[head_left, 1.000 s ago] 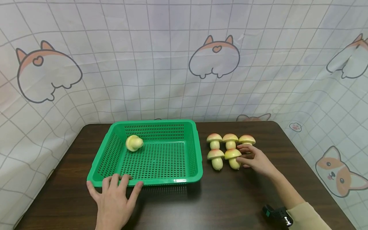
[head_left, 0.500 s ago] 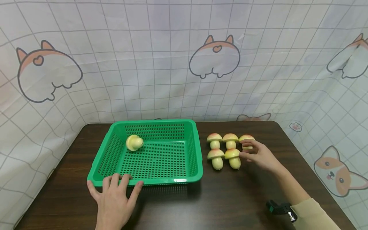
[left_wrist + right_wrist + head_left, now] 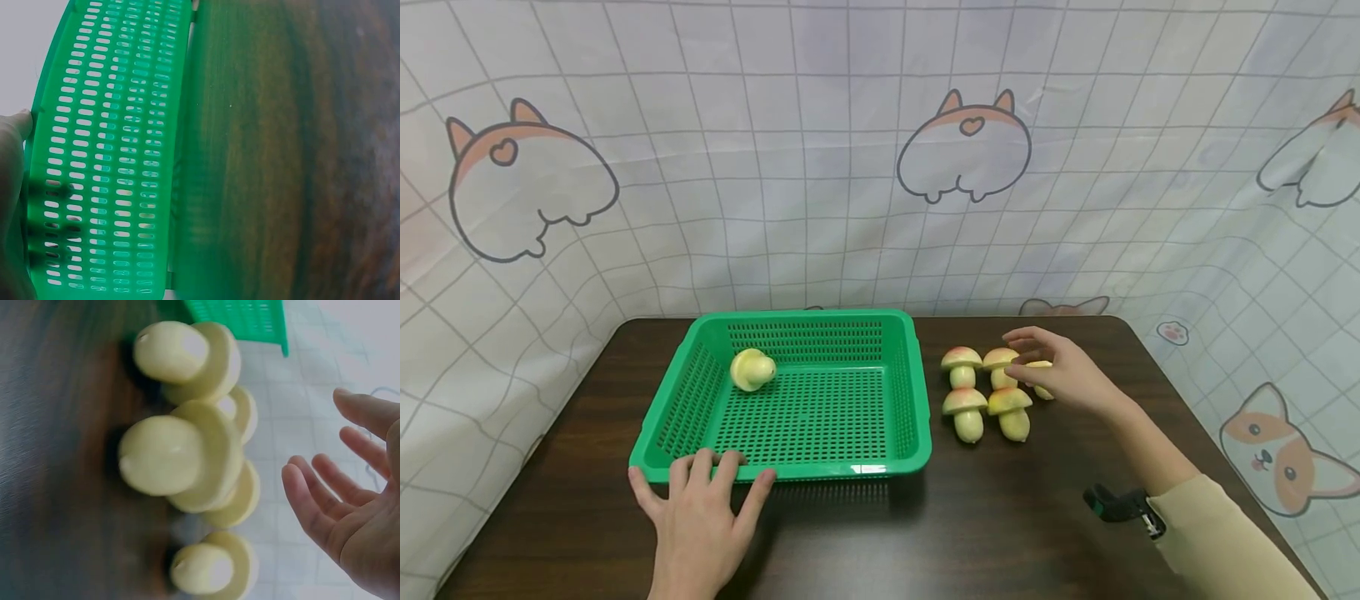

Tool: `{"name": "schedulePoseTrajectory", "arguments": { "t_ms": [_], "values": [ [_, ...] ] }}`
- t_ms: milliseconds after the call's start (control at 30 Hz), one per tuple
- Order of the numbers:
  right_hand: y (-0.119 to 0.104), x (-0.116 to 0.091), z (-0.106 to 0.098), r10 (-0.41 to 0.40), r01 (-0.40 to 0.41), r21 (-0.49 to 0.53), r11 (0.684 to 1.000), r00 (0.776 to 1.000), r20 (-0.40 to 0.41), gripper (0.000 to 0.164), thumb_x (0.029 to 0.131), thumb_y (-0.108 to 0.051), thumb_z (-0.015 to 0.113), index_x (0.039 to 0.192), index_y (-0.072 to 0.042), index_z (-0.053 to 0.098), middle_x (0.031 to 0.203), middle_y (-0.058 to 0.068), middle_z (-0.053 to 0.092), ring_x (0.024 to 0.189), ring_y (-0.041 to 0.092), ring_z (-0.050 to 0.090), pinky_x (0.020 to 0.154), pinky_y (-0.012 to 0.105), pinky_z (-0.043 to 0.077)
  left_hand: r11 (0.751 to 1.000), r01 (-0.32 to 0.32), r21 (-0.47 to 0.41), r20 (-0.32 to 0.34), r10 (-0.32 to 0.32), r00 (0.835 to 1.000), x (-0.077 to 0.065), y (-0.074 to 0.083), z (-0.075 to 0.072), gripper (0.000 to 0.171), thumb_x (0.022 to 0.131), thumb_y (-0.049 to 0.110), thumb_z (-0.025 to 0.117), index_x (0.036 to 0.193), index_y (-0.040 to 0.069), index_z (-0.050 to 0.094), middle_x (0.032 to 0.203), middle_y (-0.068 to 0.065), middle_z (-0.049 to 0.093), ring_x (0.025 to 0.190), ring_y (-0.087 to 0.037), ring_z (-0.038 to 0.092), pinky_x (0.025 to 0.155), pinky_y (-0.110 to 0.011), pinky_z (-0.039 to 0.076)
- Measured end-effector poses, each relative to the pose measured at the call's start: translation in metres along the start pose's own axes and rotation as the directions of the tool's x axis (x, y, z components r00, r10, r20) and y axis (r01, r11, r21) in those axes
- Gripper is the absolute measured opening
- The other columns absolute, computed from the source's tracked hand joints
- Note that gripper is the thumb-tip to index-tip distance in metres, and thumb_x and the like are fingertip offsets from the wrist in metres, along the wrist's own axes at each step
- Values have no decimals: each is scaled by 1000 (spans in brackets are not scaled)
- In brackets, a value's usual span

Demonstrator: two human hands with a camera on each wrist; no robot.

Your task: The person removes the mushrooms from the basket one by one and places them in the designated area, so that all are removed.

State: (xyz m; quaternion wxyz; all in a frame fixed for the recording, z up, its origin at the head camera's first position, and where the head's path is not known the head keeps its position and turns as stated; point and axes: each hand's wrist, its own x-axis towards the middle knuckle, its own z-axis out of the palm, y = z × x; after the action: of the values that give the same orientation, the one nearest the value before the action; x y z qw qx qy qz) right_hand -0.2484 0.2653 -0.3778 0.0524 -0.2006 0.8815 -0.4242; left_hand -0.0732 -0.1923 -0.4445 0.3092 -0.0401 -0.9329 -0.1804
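My left hand (image 3: 703, 521) grips the near rim of a green plastic basket (image 3: 880, 468), its fingers hooked over the edge. In the left wrist view, dark finger shadows show through the slotted basket wall (image 3: 103, 156). A toy mushroom (image 3: 752, 370) with a yellow cap and pale stem lies inside the basket, toward the left. My right hand (image 3: 1063, 371) hovers over the right end of the mushroom rows, fingers spread and holding nothing. It partly hides the back right mushroom (image 3: 1042, 390). Just left of it is the front mushroom (image 3: 1014, 425).
Several mushrooms stand in two rows right of the basket, among them a front left one (image 3: 968, 425) and a back left one (image 3: 962, 375). The dark wooden table (image 3: 970, 517) meets a white gridded cloth (image 3: 820, 208) with cartoon dogs behind and at the sides.
My right hand has drawn away from the front mushroom, rising and shifting back over the rear row. The left hand keeps its place on the basket rim, and the mushrooms have not moved.
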Motion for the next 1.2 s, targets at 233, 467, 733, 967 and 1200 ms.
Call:
{"name": "schedulePoseTrajectory", "arguments": {
  "t_ms": [233,467,733,967,1200],
  "values": [
    [-26,20,-6,-29,28,14,1000,998,50,47,100,-30,71,141,-13,56,139,14,58,123,34,61,92,52,54,1000,-8,-2,3,8,1000,3,1,0,45,97,50,66,100,6,68,99,-17,61,105,-46,50,103,-83,-7],
    [-55,43,-3,-90,78,94,993,987,130,45,100,-28,71,140,-13,56,138,10,58,123,29,61,91,49,55,1000,-3,3,5,3,1000,2,2,0,45,96,51,66,100,7,68,99,-17,61,105,-46,50,103,-83,-6],
    [-94,72,11,-163,158,46,986,971,173,41,100,-31,71,137,-18,59,138,2,59,122,24,60,93,46,54,1000,0,5,-1,0,1000,1,1,-1,44,96,51,66,99,7,68,98,-16,61,103,-46,51,103,-83,-6],
    [-120,93,30,-250,244,51,968,946,207,36,101,-29,70,135,-19,62,136,-3,60,117,17,61,92,42,54,1000,16,1,19,-16,1000,2,1,-2,44,96,51,66,99,8,67,99,-16,61,104,-47,50,102,-84,-6],
    [-133,109,55,-270,263,63,963,932,242,33,100,-25,71,131,-16,65,127,-1,64,111,18,65,89,42,56,999,38,14,44,-39,998,1,2,-2,46,97,53,65,101,7,68,101,-17,61,105,-46,50,102,-85,-5]
  ]
}}
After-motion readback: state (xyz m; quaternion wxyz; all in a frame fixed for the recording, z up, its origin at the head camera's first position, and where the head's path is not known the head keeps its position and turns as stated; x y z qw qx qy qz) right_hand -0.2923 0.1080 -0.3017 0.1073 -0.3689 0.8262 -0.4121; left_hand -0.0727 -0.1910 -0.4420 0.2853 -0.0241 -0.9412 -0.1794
